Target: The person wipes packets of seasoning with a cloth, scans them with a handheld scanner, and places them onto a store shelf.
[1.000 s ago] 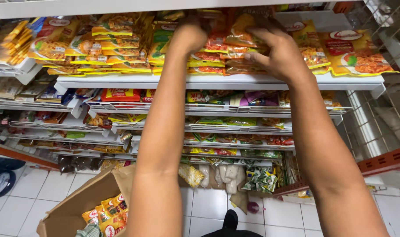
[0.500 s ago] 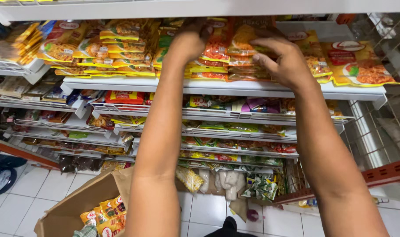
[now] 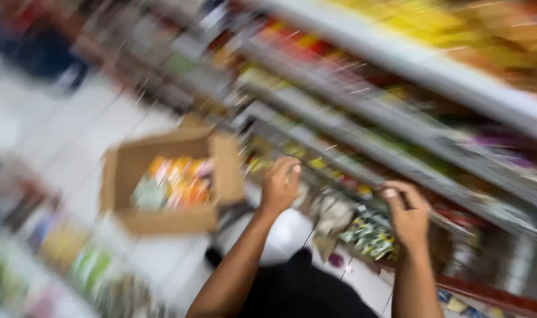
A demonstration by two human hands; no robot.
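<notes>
A person's left hand [image 3: 281, 184] and right hand [image 3: 407, 213] hang in front of the lower shelves [image 3: 362, 138] of a shop aisle, fingers loosely curled, both w/ nothing in them as far as the heavy blur lets one tell. Green-and-white packets [image 3: 368, 235] hang just below the right hand, near but apart from it. An open cardboard box [image 3: 168, 221] stands on the white tiled floor [image 3: 80, 135] to the left of the left hand, filled w/ orange, yellow and green packets [image 3: 171, 182] (details smeared by motion). More goods line a rack [image 3: 50, 253] at lower left.
</notes>
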